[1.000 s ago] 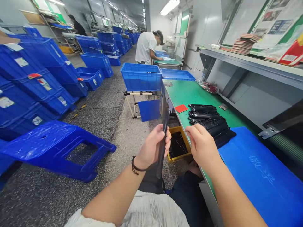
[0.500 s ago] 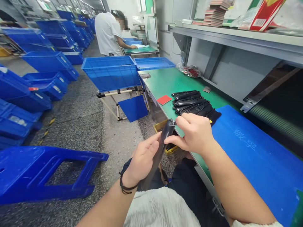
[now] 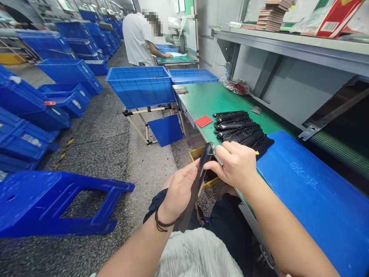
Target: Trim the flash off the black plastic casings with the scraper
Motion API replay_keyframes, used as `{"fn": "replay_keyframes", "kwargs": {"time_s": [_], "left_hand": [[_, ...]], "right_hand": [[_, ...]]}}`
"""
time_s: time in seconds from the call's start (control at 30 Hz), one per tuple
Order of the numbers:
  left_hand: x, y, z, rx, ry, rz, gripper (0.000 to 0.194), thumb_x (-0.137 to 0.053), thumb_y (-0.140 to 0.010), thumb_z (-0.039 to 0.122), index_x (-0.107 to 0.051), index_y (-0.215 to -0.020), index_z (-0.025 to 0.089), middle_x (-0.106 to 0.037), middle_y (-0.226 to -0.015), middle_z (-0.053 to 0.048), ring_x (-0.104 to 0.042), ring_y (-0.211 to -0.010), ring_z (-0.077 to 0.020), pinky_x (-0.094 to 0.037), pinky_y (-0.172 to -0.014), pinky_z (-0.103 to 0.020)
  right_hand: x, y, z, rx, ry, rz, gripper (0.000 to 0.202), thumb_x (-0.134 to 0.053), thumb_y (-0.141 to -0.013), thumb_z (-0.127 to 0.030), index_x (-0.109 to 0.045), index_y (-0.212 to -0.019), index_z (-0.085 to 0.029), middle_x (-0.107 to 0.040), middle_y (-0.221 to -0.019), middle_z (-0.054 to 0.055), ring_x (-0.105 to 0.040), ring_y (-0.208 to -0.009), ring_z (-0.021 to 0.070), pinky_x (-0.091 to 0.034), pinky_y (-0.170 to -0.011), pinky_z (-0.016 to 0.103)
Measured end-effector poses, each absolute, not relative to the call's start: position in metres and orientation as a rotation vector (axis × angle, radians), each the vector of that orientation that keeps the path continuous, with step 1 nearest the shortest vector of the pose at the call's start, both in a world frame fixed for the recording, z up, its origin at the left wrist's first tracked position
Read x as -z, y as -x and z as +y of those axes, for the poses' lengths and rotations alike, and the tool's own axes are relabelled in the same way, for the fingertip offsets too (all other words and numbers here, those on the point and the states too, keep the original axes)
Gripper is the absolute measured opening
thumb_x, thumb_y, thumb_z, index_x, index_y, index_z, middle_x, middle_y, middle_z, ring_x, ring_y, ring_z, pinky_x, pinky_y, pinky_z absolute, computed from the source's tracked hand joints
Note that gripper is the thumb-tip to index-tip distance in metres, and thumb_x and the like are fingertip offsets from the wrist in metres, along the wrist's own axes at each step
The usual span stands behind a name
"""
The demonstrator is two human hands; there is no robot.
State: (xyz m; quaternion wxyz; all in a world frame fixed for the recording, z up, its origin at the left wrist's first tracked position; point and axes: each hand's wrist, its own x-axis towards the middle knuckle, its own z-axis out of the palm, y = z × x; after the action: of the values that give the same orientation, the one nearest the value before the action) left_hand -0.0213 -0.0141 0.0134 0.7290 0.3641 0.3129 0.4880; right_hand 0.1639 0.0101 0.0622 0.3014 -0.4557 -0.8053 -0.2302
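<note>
My left hand (image 3: 182, 186) is wrapped round a long, black, glossy plastic part (image 3: 198, 181), tilted with its upper end away from me. At that upper end, my right hand (image 3: 236, 163) is closed, fingers curled and thumb reaching toward the part's side. What the right fingers grip is mostly hidden; a small yellow tip (image 3: 257, 152) shows behind them. Beyond the right hand, several similar black plastic parts (image 3: 235, 125) lie side by side on the green tabletop (image 3: 207, 98). A red square pad (image 3: 204, 121) lies to their left.
A blue sheet (image 3: 314, 192) covers the table's near right. Below the table edge stands a yellow bin (image 3: 196, 154). Blue crates (image 3: 141, 90) sit on a rack ahead; a blue plastic stool (image 3: 57, 204) is at left. A shelf (image 3: 288, 42) overhangs the table. Another person (image 3: 137, 40) works farther off.
The view has shifted slightly, so the surroundings sit a little farther right. Both hands keep their hold, and the black part is tilted much as before.
</note>
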Motion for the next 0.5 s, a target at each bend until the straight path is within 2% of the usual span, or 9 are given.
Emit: {"fn": "replay_keyframes", "kwargs": {"time_s": [0.2, 0.4, 0.5], "left_hand": [[-0.014, 0.022, -0.004, -1.138, -0.867, 0.672, 0.054, -0.067, -0.098, 0.052, -0.068, -0.136, 0.014, -0.051, -0.054, 0.005, -0.042, -0.041, -0.0086, -0.033, -0.04, -0.02], [-0.016, 0.027, 0.006, -1.227, -0.92, 0.725, 0.053, -0.066, -0.099, 0.052, -0.07, -0.134, 0.013, -0.045, -0.054, 0.007, -0.036, -0.043, -0.0074, -0.034, -0.044, -0.023], [-0.018, 0.029, 0.012, -1.239, -0.902, 0.759, 0.053, -0.066, -0.099, 0.053, -0.07, -0.135, 0.015, -0.047, -0.058, 0.006, -0.037, -0.045, -0.0073, -0.033, -0.044, -0.022]], "right_hand": [[-0.056, -0.151, 0.006, 0.438, 1.21, -2.197, 0.068, -0.029, -0.107, -0.074, -0.06, -0.08, -0.02, -0.053, -0.068, 0.003, -0.044, -0.063, 0.0172, -0.02, -0.06, 0.034], [-0.048, -0.135, 0.002, 0.36, 1.158, -2.252, 0.069, -0.031, -0.104, -0.078, -0.058, -0.077, -0.02, -0.056, -0.071, 0.003, -0.045, -0.064, 0.0164, -0.021, -0.06, 0.034], [-0.044, -0.128, 0.0, 0.308, 1.113, -2.273, 0.068, -0.034, -0.103, -0.079, -0.06, -0.08, -0.02, -0.057, -0.072, 0.002, -0.043, -0.063, 0.0163, -0.022, -0.06, 0.033]]}}
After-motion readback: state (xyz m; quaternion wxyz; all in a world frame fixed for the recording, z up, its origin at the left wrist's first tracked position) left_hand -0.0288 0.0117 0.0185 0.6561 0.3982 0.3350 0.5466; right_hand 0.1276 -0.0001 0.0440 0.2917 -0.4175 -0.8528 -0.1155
